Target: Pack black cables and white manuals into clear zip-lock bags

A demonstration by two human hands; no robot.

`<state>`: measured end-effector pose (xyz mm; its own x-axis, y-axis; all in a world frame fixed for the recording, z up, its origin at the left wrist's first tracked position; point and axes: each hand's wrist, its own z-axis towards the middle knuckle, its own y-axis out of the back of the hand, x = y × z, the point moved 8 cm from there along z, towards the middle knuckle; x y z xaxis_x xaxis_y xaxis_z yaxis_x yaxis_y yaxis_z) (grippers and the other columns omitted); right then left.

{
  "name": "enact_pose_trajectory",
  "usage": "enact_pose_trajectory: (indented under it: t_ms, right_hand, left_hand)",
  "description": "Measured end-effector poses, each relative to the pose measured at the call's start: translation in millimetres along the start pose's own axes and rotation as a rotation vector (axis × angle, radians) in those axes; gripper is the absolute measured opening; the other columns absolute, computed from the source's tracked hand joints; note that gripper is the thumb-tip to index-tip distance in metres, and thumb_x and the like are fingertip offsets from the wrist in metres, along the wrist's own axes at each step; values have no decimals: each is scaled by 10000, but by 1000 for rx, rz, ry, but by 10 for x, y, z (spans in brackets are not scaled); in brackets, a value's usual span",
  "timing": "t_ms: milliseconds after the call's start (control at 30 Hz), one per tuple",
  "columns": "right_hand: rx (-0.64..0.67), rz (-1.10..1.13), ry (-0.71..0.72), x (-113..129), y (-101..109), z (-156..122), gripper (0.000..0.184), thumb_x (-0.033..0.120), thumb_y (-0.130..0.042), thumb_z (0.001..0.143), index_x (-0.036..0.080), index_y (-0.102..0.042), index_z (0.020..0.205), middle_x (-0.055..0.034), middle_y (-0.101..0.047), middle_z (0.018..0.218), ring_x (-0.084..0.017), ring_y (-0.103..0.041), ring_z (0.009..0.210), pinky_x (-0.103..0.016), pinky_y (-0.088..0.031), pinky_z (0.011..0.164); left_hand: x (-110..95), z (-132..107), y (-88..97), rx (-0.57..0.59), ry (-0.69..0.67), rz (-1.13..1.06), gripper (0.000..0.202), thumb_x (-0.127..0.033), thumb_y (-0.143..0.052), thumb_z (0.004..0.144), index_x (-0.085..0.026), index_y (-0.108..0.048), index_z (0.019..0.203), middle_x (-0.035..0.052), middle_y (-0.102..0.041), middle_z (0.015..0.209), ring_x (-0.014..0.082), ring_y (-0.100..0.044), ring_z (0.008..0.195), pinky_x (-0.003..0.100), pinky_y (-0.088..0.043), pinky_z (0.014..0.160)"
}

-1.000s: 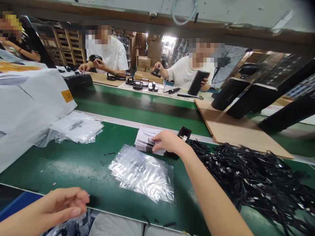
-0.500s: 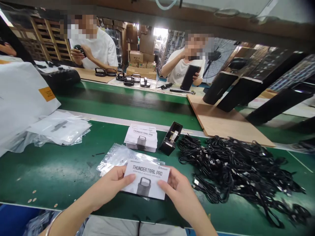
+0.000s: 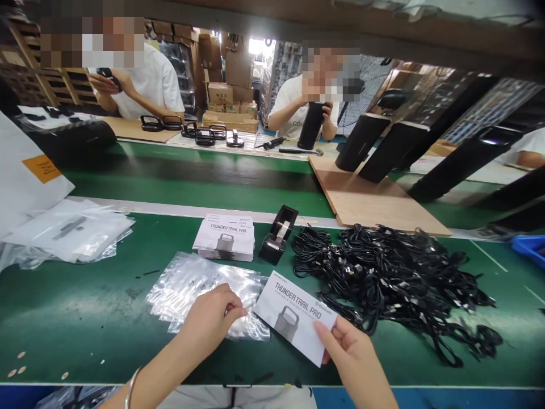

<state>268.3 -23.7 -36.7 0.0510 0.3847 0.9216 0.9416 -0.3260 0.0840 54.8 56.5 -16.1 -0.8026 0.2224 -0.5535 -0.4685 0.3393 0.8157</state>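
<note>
My right hand (image 3: 347,346) grips the right end of a white instruction booklet (image 3: 293,315) printed "THUNDER TRAIL PRO", which tilts down to the right. My left hand (image 3: 217,315), with a bangle on its wrist, is over a fanned pile of clear plastic bags (image 3: 183,287). Its fingers are curled and pressed together at the bags' surface; whether a bag is pinched in them is hidden. A stack of the same booklets (image 3: 225,236) lies behind the bags. Beside that stack stands a black tape dispenser (image 3: 279,234).
Black USB cables (image 3: 383,278) are heaped at right. More bagged sheets (image 3: 72,227) lie at left by a white sack (image 3: 29,176). Beyond the green bench are a wooden board (image 3: 361,199) with black cylindrical speakers (image 3: 364,142), black handles (image 3: 204,133), and two people in white shirts.
My left hand has let go of the booklet and moved onto the plastic bags. The right hand has carried the booklet rightward and tilted it. The view has shifted right.
</note>
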Motion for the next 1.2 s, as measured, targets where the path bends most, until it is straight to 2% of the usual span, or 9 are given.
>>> enact_pose_trajectory:
  t_ms: [167, 300, 400, 467, 733, 900, 967, 1067, 1200]
  right_hand:
    - [-11, 83, -29, -60, -166, -28, 449, 476, -652, 651, 125, -620, 928, -60, -676, 719, -142, -518, 534, -210, -398, 417]
    - [-8, 50, -36, -148, -255, -87, 454, 517, -632, 650, 129, -609, 886, -41, -643, 615, -135, -502, 459, -219, -398, 387]
    - [87, -53, -90, -257, -311, -179, 416, 521, -593, 682, 123, -594, 801, 26, -502, 401, -107, -425, 341, -207, -350, 341]
    - [162, -118, -133, -319, -333, -244, 395, 515, -575, 695, 127, -575, 766, 47, -455, 380, -89, -399, 311, -185, -304, 313]
    - [447, -228, -174, -362, -508, -262, 369, 469, -470, 782, 114, -547, 847, 28, -550, 470, -35, -327, 262, -142, -192, 269]
    - [590, -68, -183, -193, -636, -259, 292, 418, -493, 786, 129, -533, 767, 23, -566, 554, -42, -438, 339, -132, -327, 330]
    - [640, -39, -164, -105, -742, -242, 257, 371, -507, 776, 127, -531, 698, 16, -569, 568, -48, -487, 386, -142, -396, 397]
    - [651, -257, -11, 4, -1003, -139, 219, 289, -426, 818, 129, -549, 733, -17, -631, 653, -65, -549, 437, -154, -430, 429]
    - [517, -580, 225, 200, -1335, 34, 155, 150, -462, 782, 169, -616, 785, -19, -670, 727, -129, -627, 613, -207, -456, 554]
  left_hand:
    - [-15, -77, 53, -41, -35, 44, 350, -275, -389, 861, -212, -569, 568, -11, -540, 639, 144, -532, 558, 245, -353, 524]
    - [29, -149, 6, -132, -34, -2, 283, -291, -399, 865, -222, -605, 683, -10, -560, 684, 130, -537, 549, 231, -390, 521]
    - [32, -219, -20, -223, -84, -56, 192, -290, -444, 851, -220, -601, 765, -6, -572, 712, 124, -540, 554, 217, -416, 521]
    - [21, -268, -36, -260, -121, -60, 175, -287, -453, 849, -212, -580, 756, -4, -561, 699, 123, -529, 544, 219, -417, 516]
    - [-15, -376, -42, -246, -182, -102, 152, -241, -428, 857, -217, -536, 752, 5, -555, 728, 136, -537, 591, 227, -434, 549]
    - [-3, -415, -2, -234, -174, -146, 151, -245, -426, 851, -224, -532, 745, -9, -534, 708, 132, -521, 574, 222, -419, 537]
    - [-4, -416, -7, -222, -161, -189, 151, -265, -427, 850, -227, -533, 749, -11, -525, 712, 133, -519, 580, 224, -416, 543]
    - [-7, -398, -30, -194, -146, -262, 161, -284, -422, 849, -233, -531, 742, -13, -513, 705, 139, -509, 586, 228, -412, 551]
    - [24, -326, -64, -142, -171, -306, 182, -323, -435, 840, -238, -533, 713, -14, -519, 684, 149, -517, 604, 228, -424, 553]
